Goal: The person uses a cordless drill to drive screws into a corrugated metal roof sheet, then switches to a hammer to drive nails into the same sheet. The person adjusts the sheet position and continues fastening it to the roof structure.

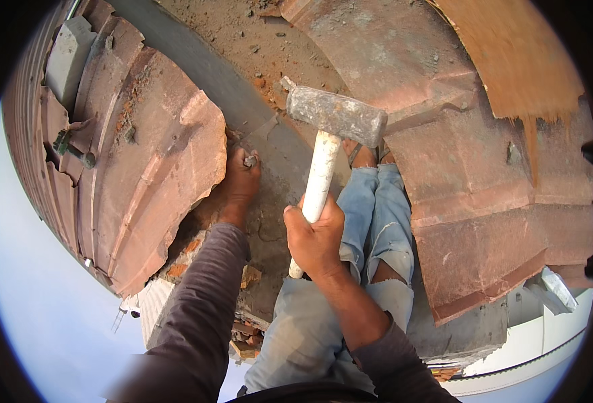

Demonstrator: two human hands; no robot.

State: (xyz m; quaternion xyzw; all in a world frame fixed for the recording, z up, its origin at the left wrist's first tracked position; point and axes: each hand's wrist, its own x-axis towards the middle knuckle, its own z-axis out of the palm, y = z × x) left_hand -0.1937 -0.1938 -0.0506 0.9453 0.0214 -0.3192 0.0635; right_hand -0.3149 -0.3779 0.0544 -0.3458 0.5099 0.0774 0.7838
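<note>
My right hand [315, 236] wrapped tight round pale hammer handle [318, 181], grey hammer head [336, 114] raised above concrete ledge [269, 134]. My left hand [241, 178] closed round small metal chisel [250, 160], tip hidden, beside broken edge of red slab [168, 168]. Knees in torn jeans [377, 221] below. Rubble [242, 336] under ledge.

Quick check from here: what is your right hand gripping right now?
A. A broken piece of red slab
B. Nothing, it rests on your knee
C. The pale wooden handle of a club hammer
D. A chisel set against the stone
C: the right hand is wrapped around the hammer's pale handle, with the grey hammer head raised above it.
</note>
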